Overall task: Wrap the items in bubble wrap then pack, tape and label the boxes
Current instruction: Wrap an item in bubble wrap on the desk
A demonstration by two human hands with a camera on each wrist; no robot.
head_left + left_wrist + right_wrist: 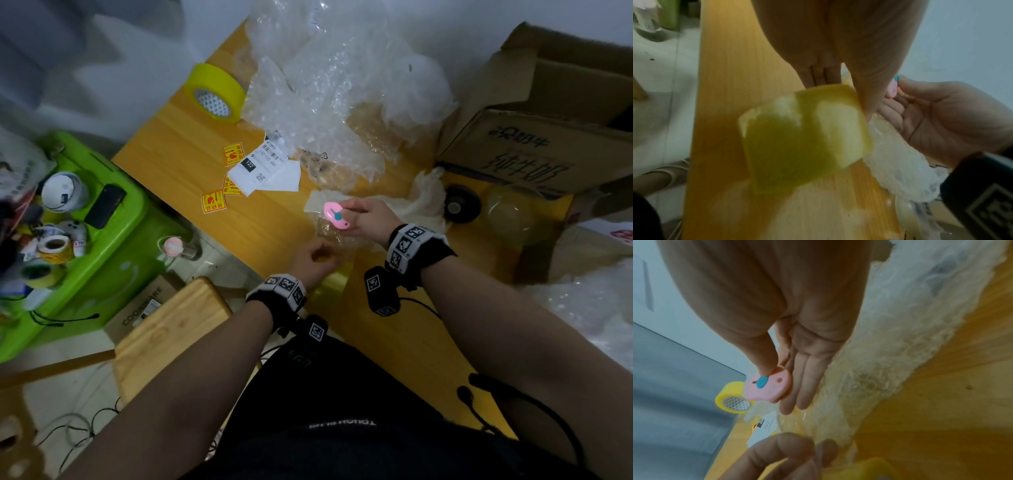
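right hand (797, 353) pinches a pink cutter (767, 387), thumb on its blue slider. only the left wrist view shows the left hand (838, 48) pinching, it seems, yellow tape (803, 136).

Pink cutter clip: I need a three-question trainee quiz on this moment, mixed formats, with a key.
1. True or false: the right hand holds the pink cutter with its thumb by the blue slider.
2. Multiple choice: what does the left hand pinch? A) a white shipping label B) a strip of yellow tape C) a red sticker
3. Fill in: the yellow tape roll lies on the ____ table, beside the bubble wrap.

Key: 1 true; 2 B; 3 wooden
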